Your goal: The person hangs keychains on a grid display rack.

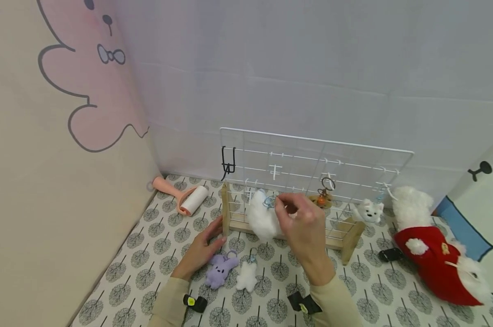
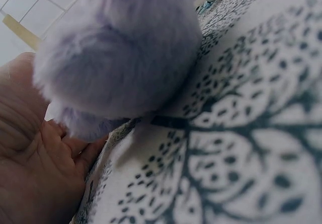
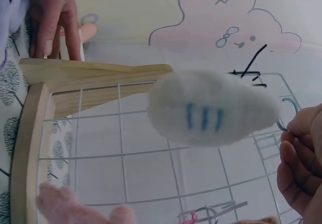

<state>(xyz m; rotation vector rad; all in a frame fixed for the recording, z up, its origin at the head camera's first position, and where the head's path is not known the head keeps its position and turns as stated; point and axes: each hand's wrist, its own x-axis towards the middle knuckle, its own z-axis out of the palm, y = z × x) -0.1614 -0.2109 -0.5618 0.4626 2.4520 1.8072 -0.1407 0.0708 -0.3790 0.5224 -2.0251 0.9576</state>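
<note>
My right hand (image 1: 305, 227) pinches a pale blue ring (image 3: 289, 113) between thumb and fingers. From the ring a white fluffy plush keychain (image 1: 262, 220) hangs in front of the white wire rack (image 1: 311, 138). Three blue stripes mark its side in the right wrist view. My left hand (image 1: 203, 250) lies at the rack's left wooden foot (image 1: 225, 209), fingers extended; whether they touch it I cannot tell. Close to that hand, a purple plush keychain (image 1: 218, 271) lies on the patterned cloth, and a small white plush keychain (image 1: 247, 276) lies beside it.
A black hook (image 1: 228, 165) and several white hooks sit on the rack. A white dog-face keychain (image 1: 370, 211) hangs at its right end. A peach lint roller (image 1: 181, 197) lies back left. At right are a red-clothed white plush (image 1: 434, 254) and a black object (image 1: 390, 255).
</note>
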